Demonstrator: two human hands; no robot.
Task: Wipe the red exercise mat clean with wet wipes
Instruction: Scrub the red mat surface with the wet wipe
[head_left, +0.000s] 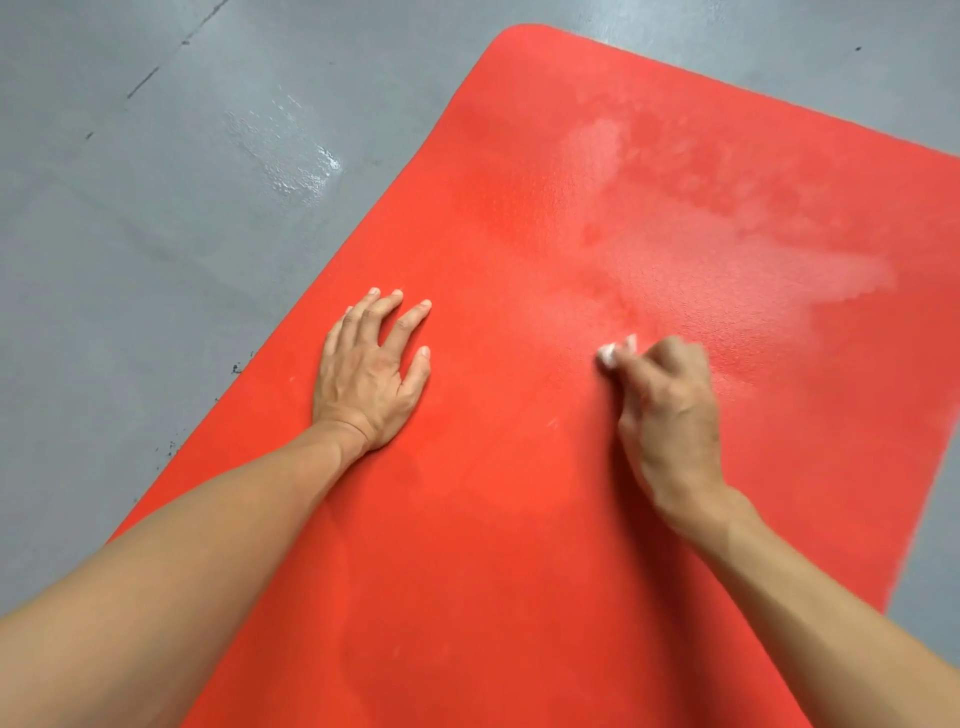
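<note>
The red exercise mat (519, 545) lies diagonally on the floor and fills most of the view. My left hand (369, 374) rests flat on it near its left edge, fingers spread. My right hand (670, 410) is curled round a small bunched white wet wipe (613, 353), which sticks out past the fingertips and touches the mat. A paler, shiny damp patch (727, 249) spreads across the mat beyond my right hand.
Grey painted floor (130, 234) surrounds the mat, with a glossy reflection (291, 156) to the upper left and small dark specks by the mat's left edge. A strip of floor also shows at the lower right.
</note>
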